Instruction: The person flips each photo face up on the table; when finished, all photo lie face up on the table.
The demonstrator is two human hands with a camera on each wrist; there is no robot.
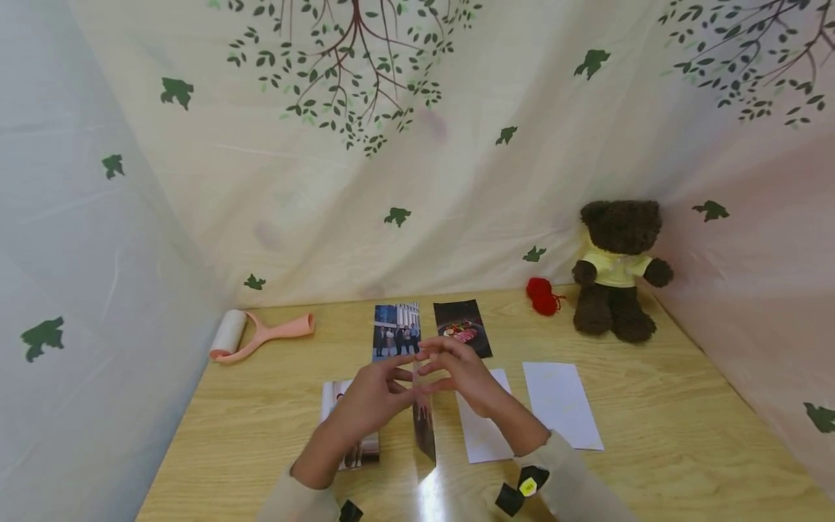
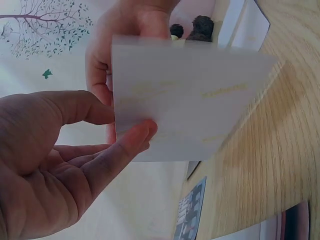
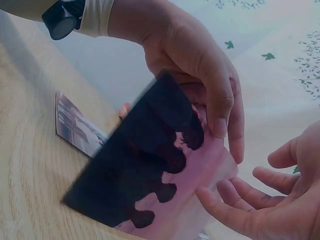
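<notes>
A photo print [image 1: 424, 424] stands on edge between both hands, above the table. Its front, in the right wrist view, shows dark silhouettes against a pink sky [image 3: 200, 165]; the white back [image 2: 185, 100] faces the left wrist camera. My left hand [image 1: 375, 395] pinches the print near its upper end, thumb and fingers on opposite faces. Fingers of my right hand [image 1: 466, 377] are spread loosely, a fingertip at the print's pink side [image 3: 202, 192]. Below the left hand lies another photo [image 1: 370, 453], partly covered by that hand. A face-down white print [image 1: 485, 431] lies under the right hand.
Behind the hands lie a group photo [image 1: 394, 330] and a food photo [image 1: 459, 326]. Another face-down print [image 1: 563, 406] is at right. A lint roller [image 1: 261, 337] lies back left; red yarn [image 1: 543, 296] and a teddy bear [image 1: 616, 275] are back right, before the fabric backdrop [image 1: 313, 217].
</notes>
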